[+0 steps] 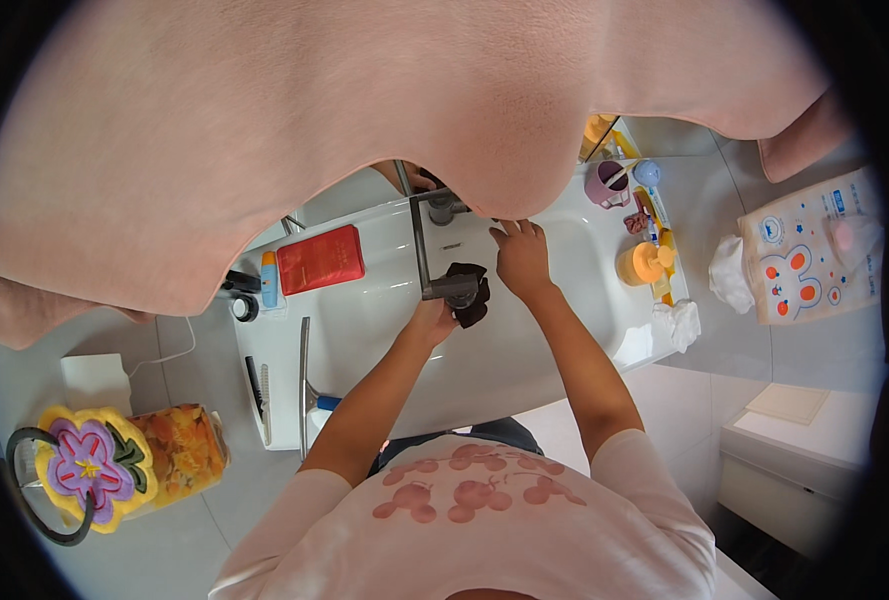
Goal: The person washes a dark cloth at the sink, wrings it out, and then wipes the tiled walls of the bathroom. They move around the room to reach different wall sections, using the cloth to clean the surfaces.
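Note:
My left hand [432,320] is under the end of a tall grey faucet [424,240], over the white sink basin [384,350]. Its fingers are closed on a dark brown cloth [472,312], which bunches round the spout's tip. Part of that hand is hidden behind the spout and the cloth. Toward the back of the basin, my right hand [524,262] reaches forward, its fingers stretched out and slightly apart. Its fingertips are close to the dark lever by the faucet's base; whether they touch it I cannot tell. Nothing shows in that hand.
Pink fabric [364,90] hides the top. A red packet [320,260], a blue-and-orange tube [269,278] and a comb [264,388] lie left. A purple cup [606,184], orange pump bottle [644,264] and crumpled tissue [677,324] stand right, near a tissue pack [814,255].

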The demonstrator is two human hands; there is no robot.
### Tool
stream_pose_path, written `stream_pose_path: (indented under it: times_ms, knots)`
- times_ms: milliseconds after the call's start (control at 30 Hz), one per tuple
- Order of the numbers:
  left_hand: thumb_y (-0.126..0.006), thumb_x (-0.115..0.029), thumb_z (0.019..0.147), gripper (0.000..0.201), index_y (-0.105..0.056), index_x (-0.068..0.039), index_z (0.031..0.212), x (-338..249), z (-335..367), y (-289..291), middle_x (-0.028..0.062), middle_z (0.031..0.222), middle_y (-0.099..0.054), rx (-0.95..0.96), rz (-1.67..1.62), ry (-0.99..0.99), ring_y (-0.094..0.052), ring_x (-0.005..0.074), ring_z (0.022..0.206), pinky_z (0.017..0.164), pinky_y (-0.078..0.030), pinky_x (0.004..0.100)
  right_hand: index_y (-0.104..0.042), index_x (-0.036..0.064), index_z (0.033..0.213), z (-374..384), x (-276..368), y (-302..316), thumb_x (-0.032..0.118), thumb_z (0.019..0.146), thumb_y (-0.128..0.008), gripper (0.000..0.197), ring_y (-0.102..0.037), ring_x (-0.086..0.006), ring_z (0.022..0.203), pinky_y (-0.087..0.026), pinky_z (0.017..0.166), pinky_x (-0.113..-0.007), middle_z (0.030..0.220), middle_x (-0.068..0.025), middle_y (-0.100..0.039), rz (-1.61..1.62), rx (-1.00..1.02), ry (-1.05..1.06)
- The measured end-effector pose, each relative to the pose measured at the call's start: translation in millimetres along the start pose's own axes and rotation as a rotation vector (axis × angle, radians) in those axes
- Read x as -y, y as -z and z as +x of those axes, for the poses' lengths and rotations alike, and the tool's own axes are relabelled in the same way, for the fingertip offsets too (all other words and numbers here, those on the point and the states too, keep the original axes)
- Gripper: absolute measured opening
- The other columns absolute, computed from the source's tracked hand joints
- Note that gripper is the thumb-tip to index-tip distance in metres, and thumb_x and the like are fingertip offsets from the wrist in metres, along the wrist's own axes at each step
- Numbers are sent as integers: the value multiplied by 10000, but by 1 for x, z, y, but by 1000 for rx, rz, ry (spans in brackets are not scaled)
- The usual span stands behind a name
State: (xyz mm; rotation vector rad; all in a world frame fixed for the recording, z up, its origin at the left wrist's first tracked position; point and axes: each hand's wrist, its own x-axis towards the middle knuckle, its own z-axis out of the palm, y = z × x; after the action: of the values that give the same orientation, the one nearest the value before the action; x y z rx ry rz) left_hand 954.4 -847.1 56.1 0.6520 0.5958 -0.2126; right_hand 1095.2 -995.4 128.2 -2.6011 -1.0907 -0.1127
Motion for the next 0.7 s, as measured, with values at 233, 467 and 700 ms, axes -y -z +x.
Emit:
stream_pose_path:
  times_ms: [233,467,700]
  knots:
    - [-565,-440,958,358,-640,-146,1148,-6,-4,-7,5,1060,-649,153,-16,16,-601,167,940,768,-472,354,-692,55,1167,-51,1,-46,45,836,-593,346,-540,-339,1200,-481,942,-421,1380,-175,-530,356,-158,-452]
    - [-500,-387,1009,286,-618,-169,1153,3,-21,-10,14,1095,-615,-201,236,13,-544,183,1071,922,-432,416,-543,115,1343,-97,46,-71,152,938,-620,414,-611,-236,1083,-512,890,-467,1199,-83,-622,1711,327,-1231]
    - [-463,-401,1021,296,-621,-184,1146,-2,-2,4,11,1121,-631,-231,258,-22,-558,190,1079,923,-434,418,-592,52,1250,-79,48,-40,78,936,-585,315,-650,-209,994,-543,852,-323,1117,-83,-653,1887,204,-998]
